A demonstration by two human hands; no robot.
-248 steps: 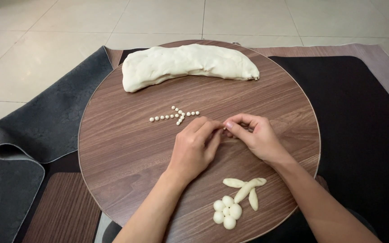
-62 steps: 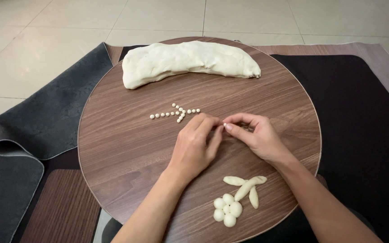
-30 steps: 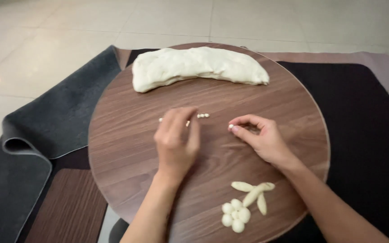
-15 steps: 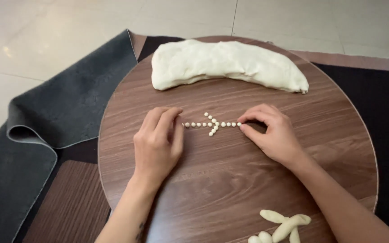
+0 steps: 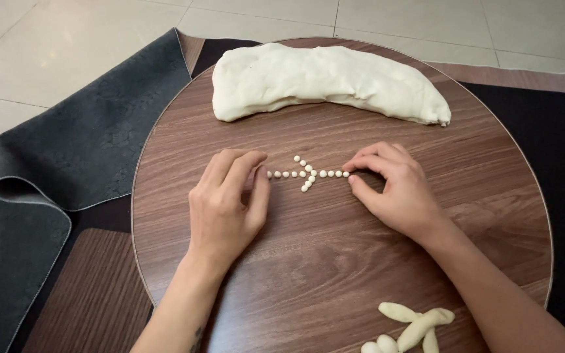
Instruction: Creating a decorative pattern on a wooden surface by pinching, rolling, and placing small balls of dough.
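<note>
— Where is the arrow of dough beads (image 5: 307, 174)?

— Near the middle of the round wooden table (image 5: 335, 261), its long axis running left to right. The chevron tip opens toward the left, so it points toward the table's right edge.

— And the hands?

— The left hand (image 5: 227, 206) rests flat, fingers loosely together, touching the row's left end. The right hand (image 5: 393, 189) pinches thumb and forefinger at the right-end bead.

— Anything else?

— A long dough loaf (image 5: 328, 82) lies along the far edge; dough petals (image 5: 413, 323) sit at the near edge.

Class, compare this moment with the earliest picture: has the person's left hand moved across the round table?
Yes. The left hand was beside the right hand, below the row of small dough balls; now it lies flat at the row's left end, further toward the big dough lump.
</note>
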